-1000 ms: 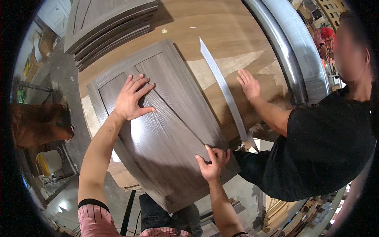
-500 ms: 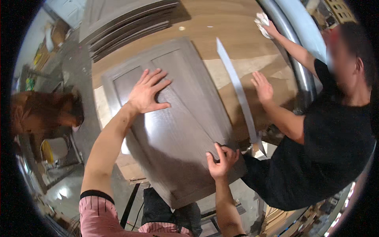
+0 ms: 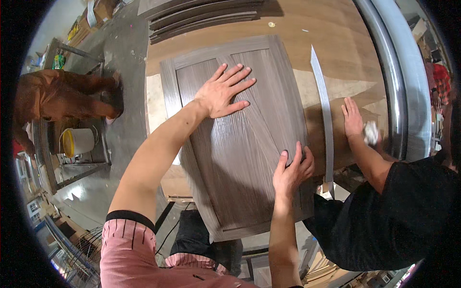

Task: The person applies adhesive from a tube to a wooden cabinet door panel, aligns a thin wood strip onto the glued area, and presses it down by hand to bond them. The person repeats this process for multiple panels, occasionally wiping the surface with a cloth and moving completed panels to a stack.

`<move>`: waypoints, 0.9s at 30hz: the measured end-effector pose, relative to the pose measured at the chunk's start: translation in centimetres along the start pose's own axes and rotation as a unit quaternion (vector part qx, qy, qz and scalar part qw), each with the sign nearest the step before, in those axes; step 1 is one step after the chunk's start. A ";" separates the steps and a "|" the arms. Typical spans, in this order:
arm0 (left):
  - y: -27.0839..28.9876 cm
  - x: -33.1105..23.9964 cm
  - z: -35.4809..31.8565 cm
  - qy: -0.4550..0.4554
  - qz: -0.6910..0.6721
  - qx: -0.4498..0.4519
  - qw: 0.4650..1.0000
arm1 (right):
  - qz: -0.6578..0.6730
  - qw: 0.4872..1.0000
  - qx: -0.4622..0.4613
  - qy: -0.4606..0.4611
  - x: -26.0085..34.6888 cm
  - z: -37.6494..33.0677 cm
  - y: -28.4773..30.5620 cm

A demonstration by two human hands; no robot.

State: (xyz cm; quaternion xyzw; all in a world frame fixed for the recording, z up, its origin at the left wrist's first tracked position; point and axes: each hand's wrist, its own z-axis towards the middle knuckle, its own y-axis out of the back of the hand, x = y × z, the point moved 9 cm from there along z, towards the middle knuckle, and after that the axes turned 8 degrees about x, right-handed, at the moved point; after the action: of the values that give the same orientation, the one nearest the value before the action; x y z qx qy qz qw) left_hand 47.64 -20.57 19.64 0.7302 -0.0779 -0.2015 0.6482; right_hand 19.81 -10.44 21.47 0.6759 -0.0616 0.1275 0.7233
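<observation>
A grey wood-grain cabinet door (image 3: 233, 192) with a raised frame and a slanting middle rail lies on a brown-topped table, its near end jutting past the table toward me. My left hand (image 3: 223, 93) rests flat on the door's upper middle, fingers spread and holding nothing. Near the door's right edge, my right hand (image 3: 293, 170) lies on its surface with thumb and fingers apart. Whether any of its fingertips reach over that edge, I cannot tell. Beyond the door's right side lies a long pale strip (image 3: 324, 105) with a pointed far end.
At right, a co-worker in black (image 3: 398, 211) leans over the table (image 3: 336, 29), one hand (image 3: 354, 120) near a white cloth (image 3: 370, 133). A plastic-wrapped roll (image 3: 413, 72) runs along the far right. Grey panels (image 3: 206, 21) are stacked behind. A bucket (image 3: 79, 142) and a brown-clothed person (image 3: 67, 93) are at left.
My view has turned, shifting the scene rightward in the picture. My right hand's curled fingers have straightened. The co-worker's hand with the white cloth has come from the far end to the near right.
</observation>
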 end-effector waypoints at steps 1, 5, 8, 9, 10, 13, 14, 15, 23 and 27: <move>0.1 0.0 0.0 0.019 0.002 -0.004 1.000 | -0.015 1.000 0.004 0.001 0.1 0.0 0.0; 0.2 -4.4 1.4 0.179 0.023 0.093 0.979 | -0.017 1.000 0.007 0.012 0.5 0.1 0.0; -3.4 -15.6 1.6 0.021 -0.081 0.059 0.995 | -0.017 1.000 -0.001 0.009 0.0 0.1 -0.2; -4.2 -18.4 1.4 -0.028 -0.085 0.061 0.994 | 0.006 1.000 -0.008 0.009 -0.3 0.0 0.0; -4.1 -17.9 1.8 -0.029 -0.092 0.061 0.994 | 0.030 0.999 -0.013 0.007 -0.8 -0.1 -0.1; -1.9 -11.4 3.7 0.039 -0.100 -0.001 0.994 | 0.000 1.000 -0.011 -0.014 -1.4 -0.7 -0.5; -1.2 -8.1 4.7 0.062 -0.107 -0.046 0.991 | -0.005 1.000 -0.004 -0.017 -1.1 -0.6 -0.4; 0.2 -3.8 5.7 0.119 -0.062 -0.053 0.990 | 0.009 1.000 -0.011 -0.028 -1.1 -0.6 -0.3; 4.0 7.1 9.0 0.295 -0.031 -0.008 0.955 | 0.017 0.999 -0.023 -0.022 -1.4 0.2 -0.2; 1.2 3.7 7.1 0.248 0.011 -0.073 0.966 | 0.022 0.999 -0.024 -0.031 -0.4 0.2 -0.6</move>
State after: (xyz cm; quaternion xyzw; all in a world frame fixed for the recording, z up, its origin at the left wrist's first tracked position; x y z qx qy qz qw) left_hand 48.39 -28.69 19.57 0.7073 0.0924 -0.0122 0.7007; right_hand 19.57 -10.70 20.81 0.6602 -0.1018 0.1207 0.7343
